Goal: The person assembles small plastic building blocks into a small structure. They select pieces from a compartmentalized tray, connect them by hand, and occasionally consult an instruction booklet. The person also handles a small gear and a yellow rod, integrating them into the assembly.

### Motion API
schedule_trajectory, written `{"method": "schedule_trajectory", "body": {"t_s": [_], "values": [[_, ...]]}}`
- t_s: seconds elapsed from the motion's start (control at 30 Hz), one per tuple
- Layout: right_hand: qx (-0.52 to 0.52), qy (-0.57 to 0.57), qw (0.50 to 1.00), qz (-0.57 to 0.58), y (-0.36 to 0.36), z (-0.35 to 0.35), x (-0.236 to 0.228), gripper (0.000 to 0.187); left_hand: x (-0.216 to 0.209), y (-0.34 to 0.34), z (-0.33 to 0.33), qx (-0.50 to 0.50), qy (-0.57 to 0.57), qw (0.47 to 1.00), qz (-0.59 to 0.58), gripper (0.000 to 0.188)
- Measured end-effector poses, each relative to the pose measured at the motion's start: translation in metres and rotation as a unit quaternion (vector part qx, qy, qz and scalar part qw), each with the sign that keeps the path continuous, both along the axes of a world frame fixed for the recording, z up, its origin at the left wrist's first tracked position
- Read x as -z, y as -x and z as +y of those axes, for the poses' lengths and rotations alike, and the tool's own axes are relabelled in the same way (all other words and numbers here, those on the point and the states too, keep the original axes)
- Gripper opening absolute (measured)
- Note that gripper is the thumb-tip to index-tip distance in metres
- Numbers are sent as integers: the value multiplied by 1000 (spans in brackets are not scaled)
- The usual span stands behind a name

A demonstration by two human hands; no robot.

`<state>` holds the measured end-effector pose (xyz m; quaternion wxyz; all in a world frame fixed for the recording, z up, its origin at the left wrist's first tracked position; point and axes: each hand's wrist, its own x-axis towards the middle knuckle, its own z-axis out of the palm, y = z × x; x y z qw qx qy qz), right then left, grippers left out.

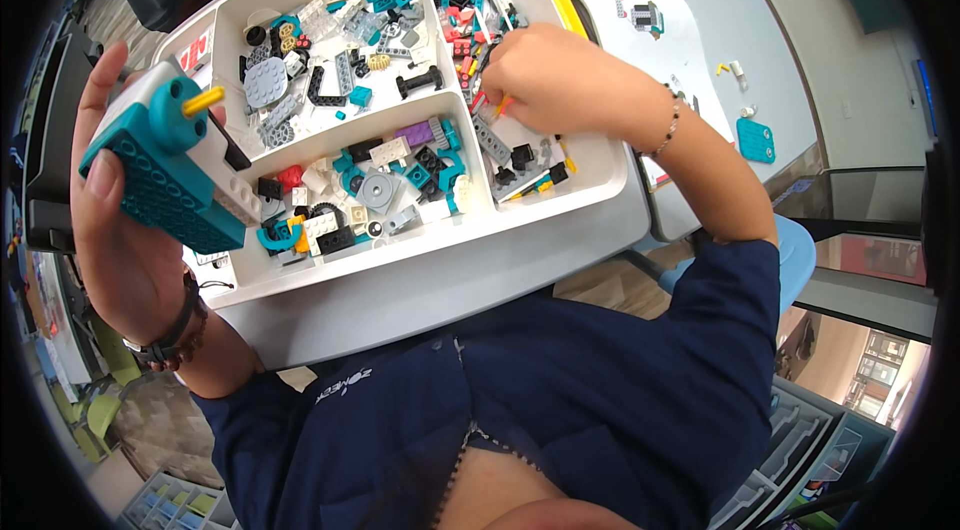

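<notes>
A grey tabletop (pixel 440 292) carried a white sorting tray (pixel 400 250).
The left hand (pixel 102 228) gripped a teal-and-white brick build (pixel 170 185) between thumb and fingers, raised at the tray's left side; the right hand (pixel 545 70) reached its fingers down into the right-hand compartment (pixel 592 166) among small pieces (pixel 489 142) (whether they pinched one, I could not tell). The step seemed to be picking a part; the next move probably called for a precise pinch.

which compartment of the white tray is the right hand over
The long compartment on the right: only it has the right hand over it. The back-left compartment and front-left compartment do not.
</notes>
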<state>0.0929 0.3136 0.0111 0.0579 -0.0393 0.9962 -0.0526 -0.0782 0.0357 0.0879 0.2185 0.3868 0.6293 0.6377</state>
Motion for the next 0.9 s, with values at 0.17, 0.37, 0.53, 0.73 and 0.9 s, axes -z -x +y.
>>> {"method": "schedule_trajectory", "body": {"t_s": [0.17,0.37,0.53,0.73,0.9], "values": [[-49,-20,998,-46,7,-4,-1,9,6,-8,2,-55,-30,998,20,78],[-25,18,988,-153,11,-9,-8,10,12,-5,5,-28,-56,997,34,72],[14,104,978,-181,7,-8,-19,11,5,-13,8,-44,-36,998,23,77],[15,214,975,-58,-16,-7,-42,14,3,-20,7,-79,-24,996,34,76],[91,392,915,27,-29,24,-53,22,-4,-25,11,-33,-29,999,15,71]]}}
